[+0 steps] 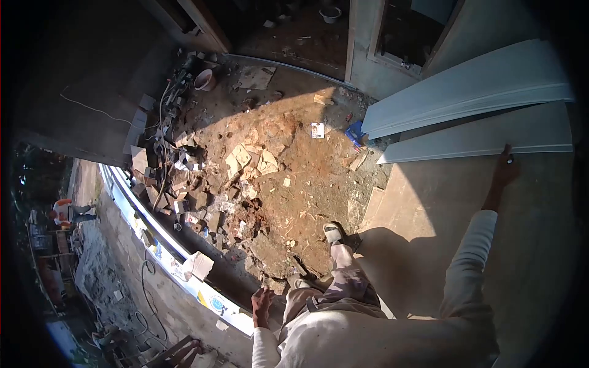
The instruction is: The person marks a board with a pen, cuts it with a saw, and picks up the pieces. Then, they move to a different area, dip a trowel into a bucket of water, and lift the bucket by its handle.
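On the right, my right hand [505, 173] is closed at the lower edge of a long pale grey panel [485, 136], with one finger reaching over that edge. A small bright spot shows at the fist, but I cannot make out what it is. Another long grey panel [466, 89] lies above it, and a narrow gap separates the two at the right. My left hand [262, 305] hangs low beside my leg, its fingers loosely bent and apart, holding nothing. It is nearest to the white printed board [230, 310] along the ground.
Broken bricks and rubble [199, 199] spread over the left of the dirt floor. Torn cardboard [251, 161] lies mid-floor, a blue packet [354, 133] by the panels. A bucket [205, 80] stands at the back. A person in orange [62, 213] is outside at far left.
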A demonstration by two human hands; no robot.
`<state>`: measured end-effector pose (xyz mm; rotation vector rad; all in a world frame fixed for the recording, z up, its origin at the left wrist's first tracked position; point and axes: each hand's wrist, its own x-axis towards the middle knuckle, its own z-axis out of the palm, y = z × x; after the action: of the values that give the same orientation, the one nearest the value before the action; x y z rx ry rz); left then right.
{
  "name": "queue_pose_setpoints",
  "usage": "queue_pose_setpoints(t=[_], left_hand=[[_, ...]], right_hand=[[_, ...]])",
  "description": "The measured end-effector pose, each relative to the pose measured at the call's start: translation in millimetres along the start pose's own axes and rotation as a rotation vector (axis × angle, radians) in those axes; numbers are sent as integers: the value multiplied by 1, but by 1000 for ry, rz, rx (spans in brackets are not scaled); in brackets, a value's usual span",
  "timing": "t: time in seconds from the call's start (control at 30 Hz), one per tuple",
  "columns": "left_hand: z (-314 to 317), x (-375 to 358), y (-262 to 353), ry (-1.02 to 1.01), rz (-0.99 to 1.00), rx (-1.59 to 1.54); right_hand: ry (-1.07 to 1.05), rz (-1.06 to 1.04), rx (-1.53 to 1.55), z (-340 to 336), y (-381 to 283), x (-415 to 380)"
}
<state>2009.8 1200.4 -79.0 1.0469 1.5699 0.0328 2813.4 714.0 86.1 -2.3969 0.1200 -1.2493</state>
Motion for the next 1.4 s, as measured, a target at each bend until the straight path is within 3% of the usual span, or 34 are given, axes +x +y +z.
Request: queue_pose_setpoints(t=[0.03, 0.07, 0.1, 0.13, 0.17, 0.23, 0.3, 0.33, 0.47, 0.53, 0.67, 0.77, 0.87, 0.9, 0.97, 1.0, 1.03, 1.07, 1.1, 1.2, 1.27, 1.33, 1.4], left_hand=[[9, 12, 7, -33, 14, 7], [14, 17, 9, -61, 17, 15], [19, 12, 17, -61, 45, 9], [22, 6, 19, -71, 111, 33], [27, -3, 26, -71, 92, 4], [32, -7, 17, -74, 60, -40], [35, -1, -18, -40, 24, -100], [32, -4, -39, -37, 38, -109], [13, -47, -91, 112, -23, -252], [-3, -61, -136, 170, -52, -279], [-15, -112, -194, 375, -121, -486], [-8, -114, -291, 393, -170, -671], [9, -128, -368, 417, -182, -627], [23, -113, -430, 464, -35, -395], [46, -112, -466, 534, -169, -449], [31, -126, -447, 533, -448, -739], [20, -135, -443, 625, -420, -683], [13, -144, -451, 712, -401, -611], [13, -147, -469, 678, -431, -736], [-1, -150, -513, 660, -476, -1106], [-20, -164, -528, 748, -496, -1357], [-48, -193, -537, 810, -517, -1417], [-65, -219, -552, 909, -517, -1489]], right_hand=[[148, -61, -87, 13, 28, -9], [65, 19, -299, -14, 9, -13], [122, 41, -142, -41, -29, -30], [222, -268, -82, -40, -8, -45], [164, -47, 231, -17, 32, -97], [-63, 38, -25, -43, -75, -172], [-537, 269, 153, -45, -149, -256], [-698, 274, 259, -41, -174, -300], [-1381, -68, 583, -83, -281, -416], [-1512, -183, 723, -98, -319, -455], [-1609, -282, 815, -118, -380, -484], [-1543, -517, 710, -125, -415, -480], [-1422, -862, 672, -136, -434, -479], [-1418, -891, 679, -147, -436, -482], [-1387, -959, 722, -165, -448, -488], [-1462, -863, 699, -188, -456, -496], [-1534, -758, 669, -212, -459, -510], [-1561, -780, 648, -231, -462, -526], [-1590, -786, 619, -250, -462, -548], [-1754, -1054, 576, -319, -472, -631], [-1852, -1198, 651, -425, -493, -688], [-1917, -1324, 916, -501, -497, -753], [-2048, -1499, 855, -575, -514, -791]])
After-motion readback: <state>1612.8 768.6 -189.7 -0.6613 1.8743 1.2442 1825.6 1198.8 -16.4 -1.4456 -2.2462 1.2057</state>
